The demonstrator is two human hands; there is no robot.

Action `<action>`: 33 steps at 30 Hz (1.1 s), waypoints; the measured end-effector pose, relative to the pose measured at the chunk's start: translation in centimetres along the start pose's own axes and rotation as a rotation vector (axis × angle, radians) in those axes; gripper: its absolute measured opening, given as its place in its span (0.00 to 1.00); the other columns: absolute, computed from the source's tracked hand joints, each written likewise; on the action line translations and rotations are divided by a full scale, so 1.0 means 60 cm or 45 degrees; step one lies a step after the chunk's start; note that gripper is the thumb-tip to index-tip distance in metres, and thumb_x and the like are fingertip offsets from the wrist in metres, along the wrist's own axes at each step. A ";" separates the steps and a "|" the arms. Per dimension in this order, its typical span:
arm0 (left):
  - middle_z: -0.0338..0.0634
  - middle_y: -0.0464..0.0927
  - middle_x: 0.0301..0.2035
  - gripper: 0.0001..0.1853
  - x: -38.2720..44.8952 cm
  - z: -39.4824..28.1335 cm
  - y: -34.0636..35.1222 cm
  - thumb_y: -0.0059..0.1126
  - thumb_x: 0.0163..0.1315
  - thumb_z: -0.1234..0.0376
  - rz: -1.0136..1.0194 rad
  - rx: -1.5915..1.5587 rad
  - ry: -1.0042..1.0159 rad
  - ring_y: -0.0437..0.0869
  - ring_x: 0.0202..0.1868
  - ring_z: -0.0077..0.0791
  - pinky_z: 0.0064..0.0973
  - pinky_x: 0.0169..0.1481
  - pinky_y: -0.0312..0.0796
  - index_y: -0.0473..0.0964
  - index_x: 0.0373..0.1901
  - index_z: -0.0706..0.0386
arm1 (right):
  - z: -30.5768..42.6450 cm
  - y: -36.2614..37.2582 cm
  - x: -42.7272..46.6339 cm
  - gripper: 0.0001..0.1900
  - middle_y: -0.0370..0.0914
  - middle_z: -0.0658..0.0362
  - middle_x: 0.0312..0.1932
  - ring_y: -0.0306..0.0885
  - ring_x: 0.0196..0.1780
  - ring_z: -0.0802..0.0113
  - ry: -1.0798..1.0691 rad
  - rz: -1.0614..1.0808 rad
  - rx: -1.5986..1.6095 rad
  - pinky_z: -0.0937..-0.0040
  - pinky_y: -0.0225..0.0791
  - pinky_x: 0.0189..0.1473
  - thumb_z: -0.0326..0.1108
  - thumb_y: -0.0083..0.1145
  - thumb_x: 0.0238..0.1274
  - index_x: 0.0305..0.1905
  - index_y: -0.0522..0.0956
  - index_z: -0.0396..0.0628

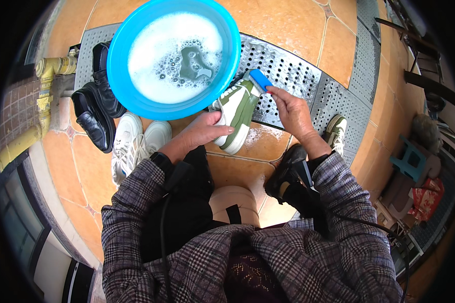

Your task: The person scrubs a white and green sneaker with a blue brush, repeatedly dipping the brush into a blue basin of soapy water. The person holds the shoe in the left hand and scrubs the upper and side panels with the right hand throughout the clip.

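My left hand [206,130] grips a green and white sneaker [239,104] near its heel, with the thumb along the side. The sneaker is tilted, its toe pointing away from me beside the basin. In my right hand [291,111] is a blue scrubbing brush [261,80], held by its near end. Its pale bristles rest against the sneaker near the toe. A large light-blue plastic basin [231,72] of foamy water stands just left of the sneaker and hides part of the grating beneath.
Black leather shoes [93,117] and white sneakers [128,142] stand on the left. Another green and white sneaker [336,132] lies to the right. Wet perforated metal drain covers [284,72] cross the orange tiled floor [276,19]. A yellow pipe [44,102] runs along the left wall.
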State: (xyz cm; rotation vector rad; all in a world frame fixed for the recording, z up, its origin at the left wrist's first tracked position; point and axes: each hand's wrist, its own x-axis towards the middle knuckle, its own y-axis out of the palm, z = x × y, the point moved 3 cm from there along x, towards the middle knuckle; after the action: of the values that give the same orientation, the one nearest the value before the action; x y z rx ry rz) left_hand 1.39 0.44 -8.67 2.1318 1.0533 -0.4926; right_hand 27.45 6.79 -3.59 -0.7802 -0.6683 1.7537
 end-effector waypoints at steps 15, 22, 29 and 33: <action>0.41 0.82 0.54 0.24 0.000 0.001 0.002 0.65 0.68 0.67 -0.053 -0.073 0.023 0.81 0.54 0.22 0.25 0.62 0.73 0.74 0.63 0.69 | -0.058 0.002 0.079 0.12 0.88 0.50 0.42 0.87 0.43 0.49 0.153 -0.039 -0.033 0.56 0.79 0.44 0.40 0.57 0.74 0.55 0.86 0.59; 0.38 0.81 0.56 0.23 0.005 0.002 0.005 0.62 0.71 0.69 -0.028 -0.069 -0.007 0.80 0.56 0.20 0.24 0.64 0.71 0.73 0.65 0.68 | 0.026 0.025 -0.065 0.14 0.85 0.49 0.30 0.85 0.31 0.50 0.005 0.031 -0.363 0.53 0.76 0.31 0.37 0.60 0.71 0.58 0.85 0.64; 0.43 0.83 0.53 0.24 0.006 0.003 0.007 0.67 0.66 0.66 -0.060 -0.063 0.028 0.82 0.53 0.24 0.25 0.60 0.74 0.76 0.61 0.70 | -0.067 0.038 0.113 0.12 0.87 0.49 0.38 0.86 0.39 0.49 0.361 -0.036 -0.355 0.55 0.79 0.42 0.44 0.58 0.74 0.54 0.87 0.63; 0.43 0.82 0.53 0.24 0.002 0.003 0.002 0.66 0.67 0.66 -0.060 -0.069 0.022 0.82 0.53 0.24 0.25 0.60 0.74 0.75 0.61 0.71 | -0.040 0.014 0.085 0.12 0.87 0.50 0.38 0.87 0.40 0.48 0.135 -0.094 -0.184 0.54 0.79 0.41 0.42 0.56 0.74 0.56 0.85 0.61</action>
State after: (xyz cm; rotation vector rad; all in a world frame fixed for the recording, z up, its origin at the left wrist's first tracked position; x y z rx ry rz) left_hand 1.57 0.33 -8.84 2.0710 1.1165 -0.4638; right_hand 27.62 11.56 -6.65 -0.9288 -0.7488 1.5989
